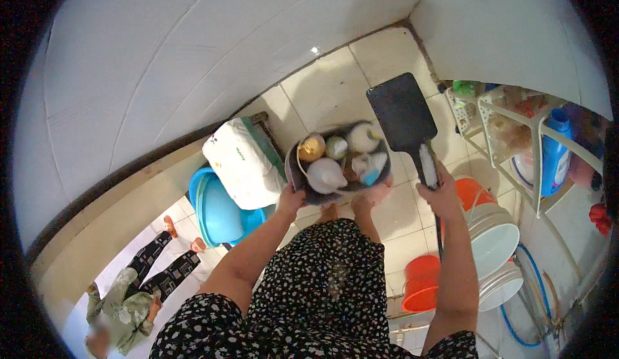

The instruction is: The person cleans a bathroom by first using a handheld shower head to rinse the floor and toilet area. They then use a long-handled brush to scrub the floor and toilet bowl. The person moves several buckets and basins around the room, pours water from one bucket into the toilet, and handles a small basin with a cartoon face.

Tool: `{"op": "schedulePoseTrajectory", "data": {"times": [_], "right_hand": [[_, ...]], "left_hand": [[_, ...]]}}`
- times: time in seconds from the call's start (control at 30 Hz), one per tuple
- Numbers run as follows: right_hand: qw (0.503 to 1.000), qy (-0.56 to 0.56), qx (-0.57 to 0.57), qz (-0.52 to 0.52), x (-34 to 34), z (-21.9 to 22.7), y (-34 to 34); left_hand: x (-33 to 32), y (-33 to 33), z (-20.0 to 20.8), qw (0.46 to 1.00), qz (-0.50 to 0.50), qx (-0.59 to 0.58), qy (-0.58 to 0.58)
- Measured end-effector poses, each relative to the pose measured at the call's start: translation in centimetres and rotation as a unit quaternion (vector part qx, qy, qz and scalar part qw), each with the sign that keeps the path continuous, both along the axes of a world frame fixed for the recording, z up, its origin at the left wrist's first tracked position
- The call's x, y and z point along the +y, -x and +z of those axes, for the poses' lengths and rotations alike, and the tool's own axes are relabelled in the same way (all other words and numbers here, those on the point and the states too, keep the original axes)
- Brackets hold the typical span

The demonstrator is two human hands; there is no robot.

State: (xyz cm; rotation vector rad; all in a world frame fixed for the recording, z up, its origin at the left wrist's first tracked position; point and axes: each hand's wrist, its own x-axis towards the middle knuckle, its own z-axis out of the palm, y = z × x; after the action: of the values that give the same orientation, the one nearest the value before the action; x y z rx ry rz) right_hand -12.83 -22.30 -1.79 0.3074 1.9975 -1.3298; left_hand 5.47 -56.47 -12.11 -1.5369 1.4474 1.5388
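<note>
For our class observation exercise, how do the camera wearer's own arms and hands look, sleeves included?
The left hand and right hand are bare, with no gloves visible. The forearms are uncovered too. The left sleeve and right sleeve are black, with a small white, flower-like print.

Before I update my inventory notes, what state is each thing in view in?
Dark bin: open-topped, holding containers, gripped by the left hand
Black paddle-shaped tool: gripped by its handle in the right hand
Blue basin: partly hidden by the white pack
White pack: whether opened, cannot tell
Blue hose: bent in a curve
</note>
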Motion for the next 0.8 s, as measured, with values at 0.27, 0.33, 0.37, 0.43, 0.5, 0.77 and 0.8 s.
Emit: {"op": "schedulePoseTrajectory", "data": {"times": [0.27,0.33,0.37,0.43,0.5,0.77,0.8], "right_hand": [[0.967,0.013,-0.018,0.253,-5.4,-2.3,5.0],[0.95,-0.022,0.036,0.309,-6.4,-3.0,4.3],[0.941,-0.029,0.052,0.332,-7.3,-2.6,4.1],[0.927,-0.034,0.092,0.363,-8.6,-2.2,3.4],[0.916,-0.022,0.157,0.368,-9.2,-1.7,2.3],[0.918,0.034,0.204,0.338,-12.0,2.2,-0.1],[0.92,0.044,0.202,0.332,-12.2,2.8,-0.1]], "left_hand": [[-2.7,-6.5,9.5,0.997,-0.012,0.022,-0.078],[-3.9,-8.3,10.4,0.994,-0.039,0.053,-0.09],[-3.9,-7.9,11.9,0.994,-0.006,0.037,-0.098],[-5.0,-9.3,12.7,0.995,-0.047,0.03,-0.082],[-5.6,-9.7,14.1,0.996,-0.042,0.026,-0.076],[-5.9,-7.9,18.5,1.0,0.006,-0.014,-0.026],[-6.1,-8.6,18.5,0.999,0.021,-0.01,-0.028]]}}
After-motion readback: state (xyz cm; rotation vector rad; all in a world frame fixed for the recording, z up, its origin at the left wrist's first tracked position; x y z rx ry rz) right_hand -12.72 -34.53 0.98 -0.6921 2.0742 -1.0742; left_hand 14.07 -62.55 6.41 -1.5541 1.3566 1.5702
